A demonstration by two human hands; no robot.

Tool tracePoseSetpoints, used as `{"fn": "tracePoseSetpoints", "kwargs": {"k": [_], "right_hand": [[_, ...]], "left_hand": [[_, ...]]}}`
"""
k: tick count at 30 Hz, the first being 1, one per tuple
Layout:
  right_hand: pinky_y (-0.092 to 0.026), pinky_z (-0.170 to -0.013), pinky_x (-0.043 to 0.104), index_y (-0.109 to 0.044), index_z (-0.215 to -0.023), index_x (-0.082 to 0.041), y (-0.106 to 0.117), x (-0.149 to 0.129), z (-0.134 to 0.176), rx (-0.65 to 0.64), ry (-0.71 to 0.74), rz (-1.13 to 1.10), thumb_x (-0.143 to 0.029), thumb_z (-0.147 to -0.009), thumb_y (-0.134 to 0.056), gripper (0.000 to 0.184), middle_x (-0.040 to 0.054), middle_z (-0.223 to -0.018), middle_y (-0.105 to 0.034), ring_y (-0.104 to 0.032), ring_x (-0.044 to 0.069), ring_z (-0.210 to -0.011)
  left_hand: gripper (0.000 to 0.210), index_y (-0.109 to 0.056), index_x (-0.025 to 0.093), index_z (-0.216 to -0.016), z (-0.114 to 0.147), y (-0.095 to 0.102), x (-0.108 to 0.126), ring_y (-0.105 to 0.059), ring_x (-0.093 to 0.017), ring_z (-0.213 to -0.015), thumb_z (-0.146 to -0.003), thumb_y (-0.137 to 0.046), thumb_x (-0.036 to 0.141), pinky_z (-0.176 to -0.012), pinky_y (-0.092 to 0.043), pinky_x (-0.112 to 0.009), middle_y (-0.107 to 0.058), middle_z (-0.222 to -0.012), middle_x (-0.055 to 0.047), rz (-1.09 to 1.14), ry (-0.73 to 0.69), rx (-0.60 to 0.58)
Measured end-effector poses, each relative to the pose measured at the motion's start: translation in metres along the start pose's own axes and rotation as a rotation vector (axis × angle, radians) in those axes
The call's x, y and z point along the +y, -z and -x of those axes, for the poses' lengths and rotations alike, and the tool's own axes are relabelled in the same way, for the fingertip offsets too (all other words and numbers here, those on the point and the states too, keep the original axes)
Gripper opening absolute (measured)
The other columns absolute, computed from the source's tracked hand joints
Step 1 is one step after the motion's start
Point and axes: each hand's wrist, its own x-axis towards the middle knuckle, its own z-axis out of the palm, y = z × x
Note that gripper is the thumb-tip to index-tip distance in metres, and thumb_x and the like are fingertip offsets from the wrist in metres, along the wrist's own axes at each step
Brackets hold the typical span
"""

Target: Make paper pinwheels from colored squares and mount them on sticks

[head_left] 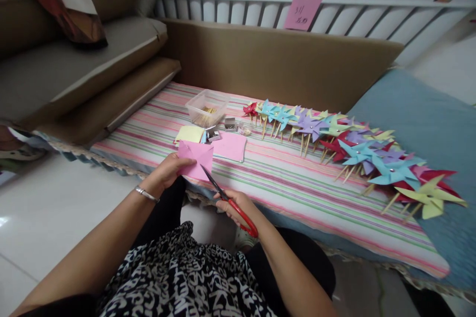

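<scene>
My left hand [170, 172] pinches a square pink paper [193, 152] by its left side, thumb on top. Creases or cuts run in from the corners of this sheet. My right hand [235, 206] is closed on red-handled scissors [243, 217], whose dark blades point up and left to the paper's lower right part. Just beyond lie a stack of pink paper [231, 146] and a stack of yellow paper [190, 134] with blue showing under it. Small open boxes [230, 124] and a clear plastic tub [208, 109] holding thin wooden sticks stand behind them.
Many finished paper pinwheels [312, 126] on sticks lie in a long row at the right of the striped mat [282, 198]. A brown board [267, 64] leans at the back. Cushions [92, 59] are at the left, and a blue pillow [420, 124] at the right.
</scene>
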Motion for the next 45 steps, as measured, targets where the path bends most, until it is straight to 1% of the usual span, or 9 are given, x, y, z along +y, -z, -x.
{"fn": "tracePoseSetpoints", "kwargs": {"k": [4, 9, 29, 32, 36, 39, 42, 43, 45], "right_hand": [[-0.030, -0.040, 0.021, -0.066, -0.099, -0.021, -0.001, -0.002, 0.001, 0.004, -0.014, -0.006, -0.041, -0.074, -0.063, 0.032, -0.0022, -0.062, -0.058, -0.043, 0.008, -0.043], [-0.029, -0.040, 0.020, -0.065, -0.099, -0.020, -0.002, 0.001, 0.000, 0.022, -0.026, -0.010, -0.042, -0.074, -0.064, 0.033, -0.0031, -0.058, -0.055, -0.042, 0.008, -0.043], [-0.031, -0.043, 0.022, -0.066, -0.094, -0.020, 0.001, 0.009, 0.000, 0.024, 0.052, 0.067, -0.040, -0.075, -0.063, 0.027, -0.0008, -0.064, -0.060, -0.043, 0.009, -0.045], [-0.034, -0.048, 0.022, -0.065, -0.096, -0.019, 0.003, 0.008, 0.000, 0.007, 0.088, 0.117, -0.034, -0.076, -0.060, 0.025, -0.0018, -0.062, -0.057, -0.045, 0.010, -0.049], [-0.034, -0.051, 0.021, -0.064, -0.101, -0.020, 0.007, 0.007, 0.001, -0.021, 0.160, 0.215, -0.018, -0.073, -0.057, 0.029, -0.0042, -0.059, -0.051, -0.043, 0.009, -0.051], [-0.034, -0.052, 0.021, -0.062, -0.106, -0.022, 0.016, 0.006, 0.008, -0.078, 0.230, 0.326, -0.012, -0.071, -0.052, 0.038, -0.0044, -0.062, -0.052, -0.044, 0.010, -0.053], [-0.037, -0.054, 0.022, -0.062, -0.101, -0.021, 0.034, 0.008, 0.020, -0.099, 0.253, 0.406, -0.014, -0.075, -0.049, 0.030, -0.0029, -0.065, -0.056, -0.049, 0.012, -0.056], [-0.038, -0.055, 0.022, -0.061, -0.101, -0.021, 0.044, 0.010, 0.025, -0.069, 0.238, 0.425, -0.016, -0.077, -0.048, 0.028, -0.0021, -0.067, -0.059, -0.051, 0.013, -0.058], [-0.040, -0.057, 0.023, -0.059, -0.109, -0.021, 0.067, 0.016, 0.032, 0.070, 0.155, 0.488, -0.021, -0.080, -0.048, 0.032, -0.0010, -0.070, -0.062, -0.054, 0.015, -0.060]], "left_hand": [[0.037, -0.070, 0.010, -0.089, 0.001, 0.000, 0.000, -0.067, -0.023, -0.069, -0.054, -0.079, 0.018, -0.072, -0.052, -0.034, -0.073, -0.081, -0.009, -0.005, -0.017, -0.004], [0.035, -0.070, 0.010, -0.088, 0.001, -0.001, 0.000, -0.067, -0.024, -0.069, -0.055, -0.079, 0.018, -0.073, -0.052, -0.035, -0.073, -0.081, -0.009, -0.004, -0.011, -0.007], [0.034, -0.070, 0.010, -0.084, 0.000, -0.004, -0.003, -0.066, -0.021, -0.066, -0.053, -0.079, 0.019, -0.069, -0.052, -0.033, -0.073, -0.078, -0.008, -0.041, -0.018, 0.010], [0.034, -0.070, 0.011, -0.084, 0.000, -0.004, -0.003, -0.066, -0.022, -0.066, -0.052, -0.079, 0.019, -0.069, -0.052, -0.034, -0.073, -0.077, -0.008, -0.029, -0.015, 0.016], [0.031, -0.070, 0.010, -0.081, -0.001, -0.001, -0.004, -0.066, -0.021, -0.064, -0.053, -0.079, 0.019, -0.067, -0.053, -0.033, -0.073, -0.075, -0.008, -0.028, -0.011, 0.031], [0.032, -0.069, 0.010, -0.082, -0.002, 0.003, 0.000, -0.067, -0.021, -0.065, -0.053, -0.079, 0.018, -0.067, -0.053, -0.032, -0.073, -0.076, -0.007, -0.018, -0.024, 0.063], [0.036, -0.069, 0.009, -0.085, -0.001, 0.006, 0.009, -0.067, -0.021, -0.066, -0.052, -0.080, 0.017, -0.067, -0.054, -0.032, -0.073, -0.078, -0.008, 0.012, -0.032, 0.083], [0.038, -0.069, 0.009, -0.086, 0.001, 0.006, 0.012, -0.067, -0.021, -0.066, -0.051, -0.080, 0.016, -0.067, -0.054, -0.032, -0.073, -0.078, -0.009, 0.024, -0.027, 0.078], [0.039, -0.069, 0.008, -0.088, 0.004, 0.005, 0.016, -0.068, -0.022, -0.067, -0.051, -0.080, 0.015, -0.067, -0.054, -0.032, -0.074, -0.081, -0.010, 0.051, -0.016, 0.050]]}}
